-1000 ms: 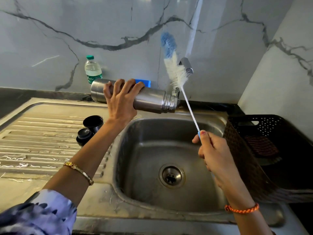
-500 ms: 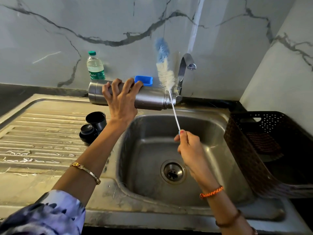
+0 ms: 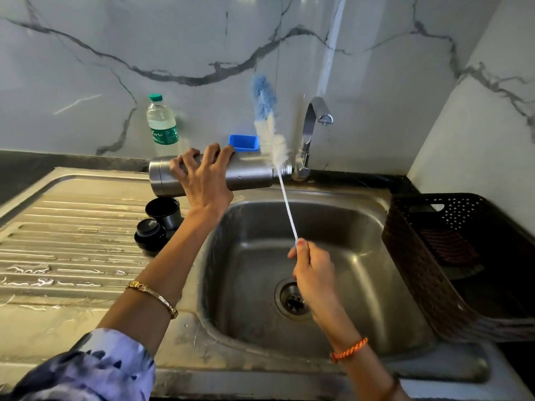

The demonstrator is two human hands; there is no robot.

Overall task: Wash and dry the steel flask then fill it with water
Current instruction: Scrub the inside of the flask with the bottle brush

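My left hand (image 3: 204, 180) grips the steel flask (image 3: 249, 175) around its middle and holds it sideways above the sink's back left corner, open mouth pointing right toward the tap (image 3: 311, 131). My right hand (image 3: 311, 266) pinches the thin white handle of a bottle brush (image 3: 269, 123) over the sink basin (image 3: 333, 227). The brush stands nearly upright. Its white and blue bristles rise just in front of the flask's mouth, outside it. The flask's two black caps (image 3: 157, 224) sit on the drainboard below the flask.
A ribbed steel drainboard (image 3: 72, 241) with water streaks lies left of the basin. A plastic water bottle (image 3: 162, 125) and a small blue tub (image 3: 243, 143) stand by the marble wall. A dark perforated basket (image 3: 463, 256) fills the counter on the right. No water runs from the tap.
My right hand has moved left with the brush, bringing the bristles from beside the tap to the flask's mouth. The flask has stayed level in my left hand.
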